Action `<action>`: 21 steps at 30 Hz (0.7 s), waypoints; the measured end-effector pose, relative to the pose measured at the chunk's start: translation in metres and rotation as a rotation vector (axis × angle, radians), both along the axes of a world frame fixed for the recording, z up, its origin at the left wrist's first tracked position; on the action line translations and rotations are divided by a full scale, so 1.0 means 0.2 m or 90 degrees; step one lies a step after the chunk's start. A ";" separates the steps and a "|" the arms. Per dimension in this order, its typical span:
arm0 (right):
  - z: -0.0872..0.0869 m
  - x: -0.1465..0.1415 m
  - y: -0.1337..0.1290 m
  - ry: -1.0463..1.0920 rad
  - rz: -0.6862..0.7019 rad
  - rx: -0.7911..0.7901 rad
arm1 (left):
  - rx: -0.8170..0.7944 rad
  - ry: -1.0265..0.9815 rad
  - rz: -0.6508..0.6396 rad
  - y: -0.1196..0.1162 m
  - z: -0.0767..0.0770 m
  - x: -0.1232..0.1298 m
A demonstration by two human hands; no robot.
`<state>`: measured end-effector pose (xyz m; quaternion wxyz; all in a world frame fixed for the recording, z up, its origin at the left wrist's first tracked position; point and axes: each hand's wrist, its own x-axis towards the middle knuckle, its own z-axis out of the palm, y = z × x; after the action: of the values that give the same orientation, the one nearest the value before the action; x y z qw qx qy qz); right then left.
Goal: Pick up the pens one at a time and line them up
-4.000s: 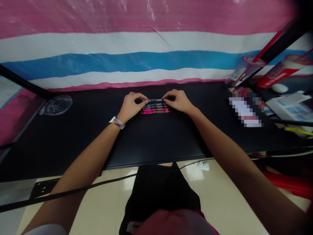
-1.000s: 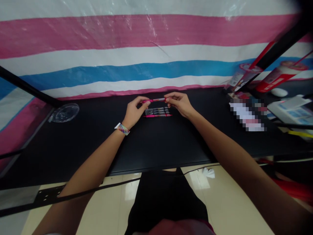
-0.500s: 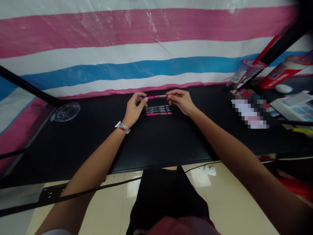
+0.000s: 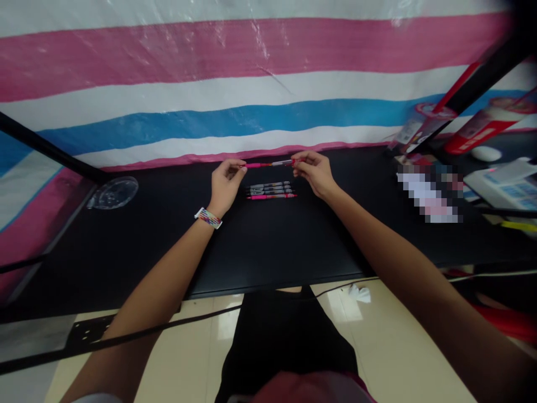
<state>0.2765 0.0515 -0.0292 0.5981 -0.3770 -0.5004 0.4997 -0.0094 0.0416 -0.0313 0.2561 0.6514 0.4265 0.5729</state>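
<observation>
A pink pen (image 4: 268,164) is stretched level between my two hands near the back of the black table. My left hand (image 4: 226,180) pinches its pink end, and my right hand (image 4: 314,172) pinches the other end. Just in front of it lies a row of several pens side by side. Those at the back are dark and clear-bodied pens (image 4: 268,187). The nearest in the row is another pink pen (image 4: 271,196). A multicoloured woven band (image 4: 208,218) circles my left wrist.
A clear round plastic lid (image 4: 114,193) lies at the left of the black table (image 4: 268,246). On the right stand a clear cup (image 4: 422,126) with a red straw and a red cup (image 4: 482,129), beside a white rounded object (image 4: 486,153). A striped sheet (image 4: 251,50) hangs behind.
My hands have drawn slightly apart, the left one leftward and the right one rightward, with more of the pink pen showing between them. The row of pens stays in place.
</observation>
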 end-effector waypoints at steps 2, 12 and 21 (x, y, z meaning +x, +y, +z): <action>-0.01 0.01 0.01 -0.004 -0.031 0.003 | -0.010 -0.024 -0.006 0.01 -0.01 -0.01; 0.02 -0.02 -0.03 -0.006 0.010 -0.034 | -0.040 0.046 -0.034 -0.05 0.03 0.02; 0.07 -0.06 -0.08 -0.001 0.060 -0.069 | 0.011 0.057 -0.056 -0.06 0.03 0.04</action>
<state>0.2646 0.0360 -0.0159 0.5521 -0.3852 -0.4903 0.5536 -0.0008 0.0297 -0.0258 0.2560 0.6969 0.4036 0.5348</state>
